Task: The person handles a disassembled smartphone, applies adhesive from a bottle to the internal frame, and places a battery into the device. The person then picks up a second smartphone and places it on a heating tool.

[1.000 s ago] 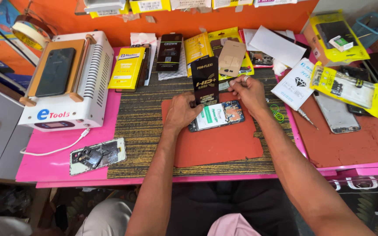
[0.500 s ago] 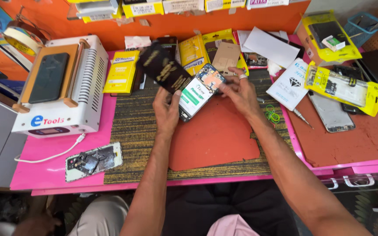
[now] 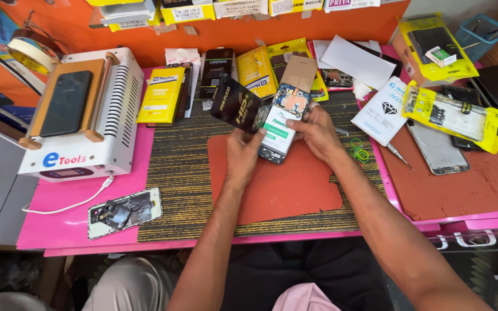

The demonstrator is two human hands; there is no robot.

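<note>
Phone lifted, back open

Hands hold an opened phone point(image 3: 279, 122) above the red mat point(image 3: 283, 190). The left hand point(image 3: 243, 151) is closed on its lower edge and on a black box point(image 3: 236, 103) just beyond its fingers. The right hand point(image 3: 317, 131) wraps the phone's far side, fingers curled shut. The back cover is off and the board and battery show. A screwdriver point(image 3: 399, 154) lies on the desk right of the right hand, untouched; reassembly looks undone.

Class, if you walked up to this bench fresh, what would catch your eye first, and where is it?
Mid-bench, the left hand and right hand hold an opened phone and a black packet above the orange mat. A white machine carrying a dark phone sits far left.
</note>
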